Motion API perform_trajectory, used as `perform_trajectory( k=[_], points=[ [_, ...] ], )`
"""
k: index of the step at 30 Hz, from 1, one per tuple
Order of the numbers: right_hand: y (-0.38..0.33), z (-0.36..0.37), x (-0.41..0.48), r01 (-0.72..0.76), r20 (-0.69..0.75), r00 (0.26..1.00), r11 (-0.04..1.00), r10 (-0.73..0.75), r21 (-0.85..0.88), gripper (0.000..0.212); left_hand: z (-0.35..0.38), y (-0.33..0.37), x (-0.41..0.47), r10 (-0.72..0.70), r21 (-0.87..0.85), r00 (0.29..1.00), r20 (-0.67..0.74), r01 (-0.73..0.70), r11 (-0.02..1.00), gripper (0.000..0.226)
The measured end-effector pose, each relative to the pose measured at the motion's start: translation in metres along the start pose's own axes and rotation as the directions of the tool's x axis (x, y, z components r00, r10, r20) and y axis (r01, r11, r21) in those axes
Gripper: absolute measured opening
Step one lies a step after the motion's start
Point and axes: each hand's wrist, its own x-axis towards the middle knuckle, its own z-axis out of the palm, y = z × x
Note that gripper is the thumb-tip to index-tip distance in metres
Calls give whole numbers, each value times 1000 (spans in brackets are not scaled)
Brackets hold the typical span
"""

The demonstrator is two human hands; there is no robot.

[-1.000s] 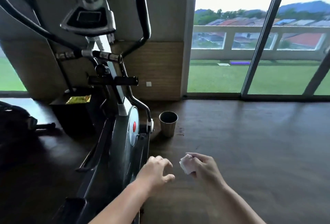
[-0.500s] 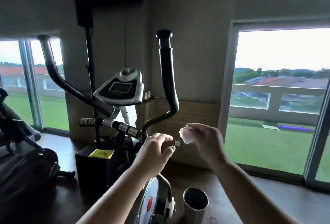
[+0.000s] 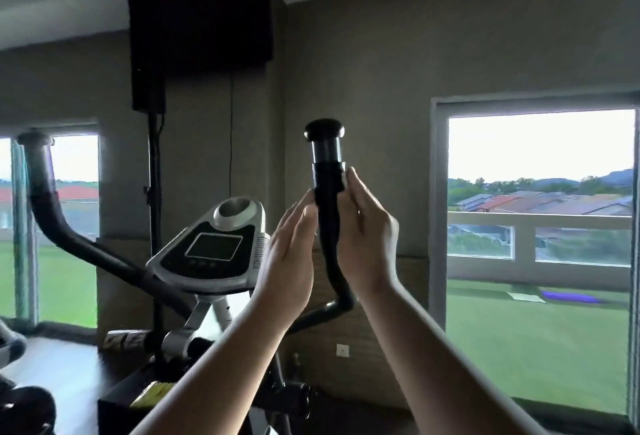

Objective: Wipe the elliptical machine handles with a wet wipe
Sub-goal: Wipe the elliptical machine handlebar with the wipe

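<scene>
console (image 3: 211,254) left of handle (image 3: 327,213); right side open

The right handle (image 3: 328,226) of the elliptical machine (image 3: 194,296) stands nearly upright to the right of the console (image 3: 211,251). It is a black tube topped by a round, flat knob with a glossy collar just beneath, and at its foot it bends left toward the frame. The left hand (image 3: 289,254) and right hand (image 3: 367,233) flank its upper part, fingers (image 3: 353,188) straight along it. The left handle (image 3: 45,206), dark with a grey cap, rises at the machine's far left and curves down under the console.
</scene>
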Motion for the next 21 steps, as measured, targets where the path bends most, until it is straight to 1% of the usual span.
perform_trajectory(
  k=[2,4,7,9,11,13,15,17,19,21],
  points=[
    [18,-3,-37,-47,135,990,997,38,68,59,3,0,-4,-26,-133,999,22,29,991,61],
    [29,-9,-55,-16,229,973,995,-6,95,72,4,1,-7,-45,-215,999,30,51,975,66],
    [23,-11,-24,55,283,955,991,-88,121,76,6,5,-7,-54,-286,997,50,66,956,63],
    [14,-10,1,130,292,945,988,-149,84,76,7,3,-6,-68,-318,997,36,76,945,63],
    [20,-10,-8,241,324,917,970,-231,8,76,7,-1,-5,-74,-342,997,32,80,936,63],
    [41,-17,-43,357,405,863,932,-303,-63,76,7,-4,-8,-72,-357,996,59,88,930,65],
    [58,-25,-63,451,486,805,883,-339,-132,78,8,-6,-10,-85,-374,995,61,102,922,65],
    [55,-28,-39,519,528,771,831,-355,-200,83,7,-6,-9,-104,-404,993,61,119,907,67],
    [35,-27,1,590,566,732,768,-379,-249,83,4,-8,-7,-124,-438,990,61,138,888,69],
    [25,-31,25,693,615,667,651,-419,-308,83,1,-10,-6,-148,-467,986,73,164,869,70]
  ],
)
